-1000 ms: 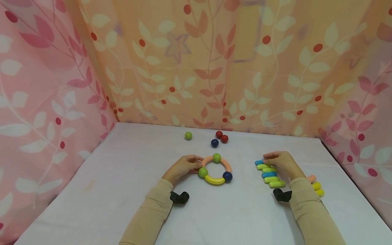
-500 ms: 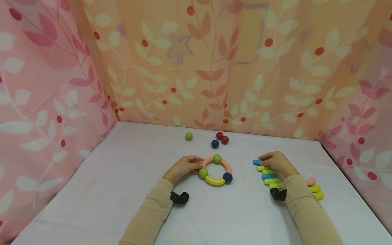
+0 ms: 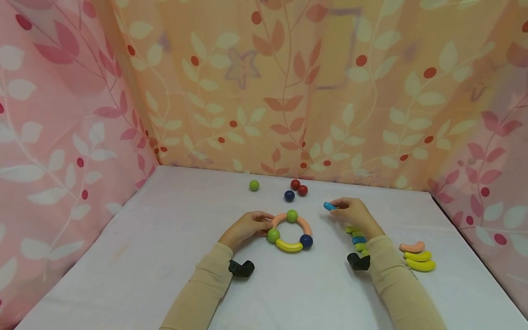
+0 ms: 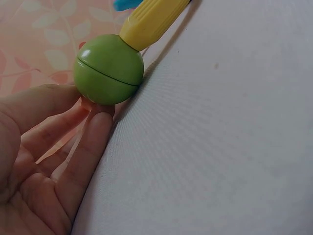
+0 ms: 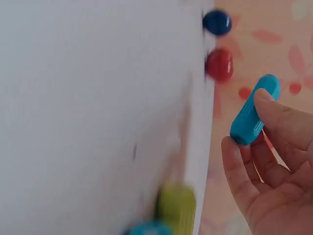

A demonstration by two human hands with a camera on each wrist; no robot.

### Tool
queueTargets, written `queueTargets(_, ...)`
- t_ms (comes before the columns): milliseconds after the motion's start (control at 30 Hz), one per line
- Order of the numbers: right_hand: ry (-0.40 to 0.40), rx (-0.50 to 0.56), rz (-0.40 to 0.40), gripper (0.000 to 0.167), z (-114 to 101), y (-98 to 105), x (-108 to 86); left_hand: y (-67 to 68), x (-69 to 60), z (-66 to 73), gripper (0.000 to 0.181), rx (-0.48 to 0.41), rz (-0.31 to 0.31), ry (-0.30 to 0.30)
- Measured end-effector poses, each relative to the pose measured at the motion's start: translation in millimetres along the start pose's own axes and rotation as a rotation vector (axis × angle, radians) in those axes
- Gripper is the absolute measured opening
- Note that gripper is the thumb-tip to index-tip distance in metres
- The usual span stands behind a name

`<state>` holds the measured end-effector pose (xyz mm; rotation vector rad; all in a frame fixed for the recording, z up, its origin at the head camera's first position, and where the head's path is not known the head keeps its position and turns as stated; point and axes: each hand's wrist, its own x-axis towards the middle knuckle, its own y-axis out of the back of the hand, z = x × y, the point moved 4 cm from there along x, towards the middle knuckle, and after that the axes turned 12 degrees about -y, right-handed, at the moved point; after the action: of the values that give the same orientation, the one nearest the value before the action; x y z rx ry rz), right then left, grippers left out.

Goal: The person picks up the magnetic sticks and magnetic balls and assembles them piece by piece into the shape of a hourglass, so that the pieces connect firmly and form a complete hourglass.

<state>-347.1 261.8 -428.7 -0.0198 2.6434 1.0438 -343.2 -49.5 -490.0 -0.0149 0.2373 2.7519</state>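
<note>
A ring of balls joined by curved sticks (image 3: 288, 246) lies on the white table, with two green balls, one dark blue ball, two peach sticks and one yellow stick. My left hand (image 3: 246, 227) pinches the ring's left peach stick beside a green ball (image 4: 108, 69); in the left wrist view that ball hides most of the stick. To the right of the ring, my right hand (image 3: 354, 215) holds a short blue stick (image 5: 254, 111) between thumb and fingers, raised above the table. Below that forearm lies a row of green and blue sticks (image 3: 359, 240), partly covered by the arm.
Toward the back stand a green ball (image 3: 254, 185), two red balls (image 3: 303, 190) and a dark blue ball (image 3: 289, 196). On the right lie a loose peach stick (image 3: 412, 247) and two yellow sticks (image 3: 420, 266). Patterned curtains (image 3: 264, 91) border the table's back and sides.
My right hand has taken the blue stick from the far end of the row and carried it left toward the ring. The left hand and the ring have stayed in place.
</note>
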Motion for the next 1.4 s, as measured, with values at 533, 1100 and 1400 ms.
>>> queueTargets(533,0.194,0.235,-0.030,0.027,-53.9,-62.4,-9.5,-1.6,0.6,1.8,0.035,0.005,-0.018,-0.015)
queueTargets(1100,0.151,0.244,-0.055,0.027,-55.5,-76.6,-8.4,-0.9,-2.4,2.9,0.033,0.010,0.006,-0.007)
queueTargets(1400,0.113,0.169,0.022,0.044,-32.3,-33.4,-17.5,-0.3,-0.8,0.7,0.031,0.011,0.015,0.016)
